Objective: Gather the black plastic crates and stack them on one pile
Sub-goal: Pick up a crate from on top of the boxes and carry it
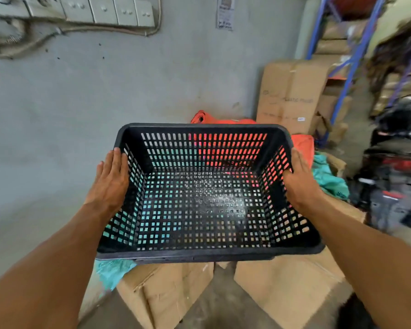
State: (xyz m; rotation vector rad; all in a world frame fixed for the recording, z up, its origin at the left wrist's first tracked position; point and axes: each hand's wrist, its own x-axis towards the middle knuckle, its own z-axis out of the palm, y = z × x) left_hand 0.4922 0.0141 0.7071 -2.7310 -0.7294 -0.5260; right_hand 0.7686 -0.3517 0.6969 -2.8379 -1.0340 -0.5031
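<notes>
A black plastic crate with slotted walls and a perforated floor hangs in the air in front of me, empty, its open top tilted toward me. My left hand presses flat against its left wall. My right hand grips its right wall, fingers curled over the rim. No other black crate shows in this view.
Cardboard boxes stand below the crate, with teal and orange sacks behind it. A tall carton leans on the grey wall. A blue shelf rack and a motorbike are at the right.
</notes>
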